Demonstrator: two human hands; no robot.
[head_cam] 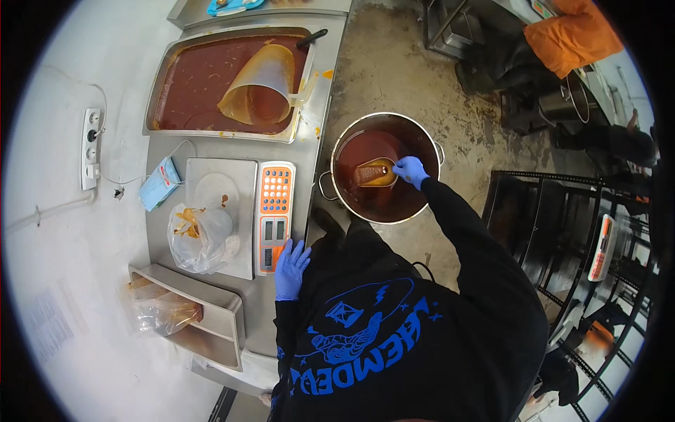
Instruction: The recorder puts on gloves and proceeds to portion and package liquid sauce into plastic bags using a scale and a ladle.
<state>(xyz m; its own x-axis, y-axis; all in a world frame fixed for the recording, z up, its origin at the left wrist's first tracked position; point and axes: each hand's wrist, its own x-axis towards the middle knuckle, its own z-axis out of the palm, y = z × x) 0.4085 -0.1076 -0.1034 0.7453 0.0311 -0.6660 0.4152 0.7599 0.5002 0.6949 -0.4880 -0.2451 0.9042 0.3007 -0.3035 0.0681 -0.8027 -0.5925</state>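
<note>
My right hand (pixel 411 172), in a blue glove, grips a scoop (pixel 381 178) inside a large metal pot (pixel 388 116) on the floor. Dark red sauce (pixel 358 150) fills the pot's lower part, and some lies in the scoop. Flat at the table's edge, my gloved left hand (pixel 291 271) holds nothing. Its fingers are apart and reach the lower corner of the keypad panel of a digital scale (pixel 275 216). On the weighing platform (pixel 240 261) a clear plastic bag (pixel 198 237), smeared with orange sauce, sits in or around a translucent round container.
A translucent measuring jug (pixel 263 79) lies tilted in a deep steel tray (pixel 221 133) of red sauce on the steel table (pixel 258 311). Nearby are a blue face mask (pixel 161 182) and a steel pan (pixel 216 322) with plastic bags. Black shelving (pixel 538 221) and other people are at right.
</note>
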